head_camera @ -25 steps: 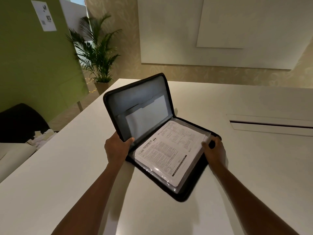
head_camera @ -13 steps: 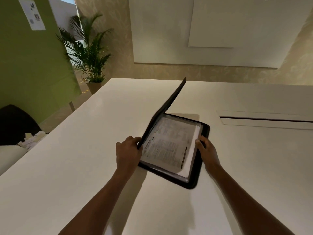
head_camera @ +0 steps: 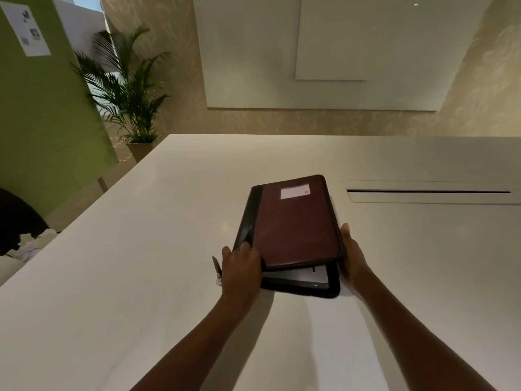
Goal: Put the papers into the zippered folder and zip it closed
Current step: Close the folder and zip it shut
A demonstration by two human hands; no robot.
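Our left hand point(head_camera: 241, 268) pinches the folder point(head_camera: 293, 230) at its near spine corner; our right hand point(head_camera: 351, 258) braces the opposite edge. Papers point(head_camera: 298, 275) show inside, cover nearly flat on the surface point(head_camera: 141, 263). Next we judge: find the zipper pull point(head_camera: 217, 273).

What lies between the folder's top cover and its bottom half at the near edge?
In the head view, white papers show in the gap between the folder cover and its base; it isn't zipped yet.

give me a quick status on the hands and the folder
Left hand on the folder near-left corner, right hand gripping its right edge. Cover down, unzipped, papers showing in the near gap. Zipper pull beside left hand. Nothing in the way.
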